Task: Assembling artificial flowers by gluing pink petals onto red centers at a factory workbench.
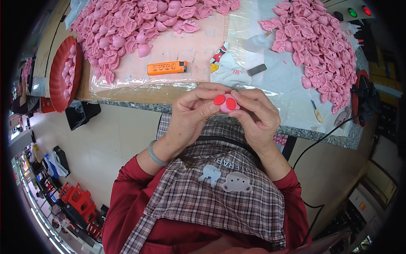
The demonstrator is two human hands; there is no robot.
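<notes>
A small rounded pink piece (225,109) with two red oval discs on its face is held between my hands, just over the table's near edge. My left hand (191,111) pinches it from the left with thumb and fingers. From the other side, the fingertips of my right hand (259,113) close on the same piece. Parts of it are hidden behind the fingers. Beyond the hands lie a white cloth (230,73) with a colourful print and a dark grey block (257,70). An orange lighter (166,68) rests to their left.
Large heaps of hollow pink pieces (122,25) and more pink pieces (313,51) cover the far left and right. A red fluted basin (56,78) holds rounded pink pieces at left. A knife (316,112) lies near a black cable (323,139) at right. A clear bottle (256,43) stands farther back.
</notes>
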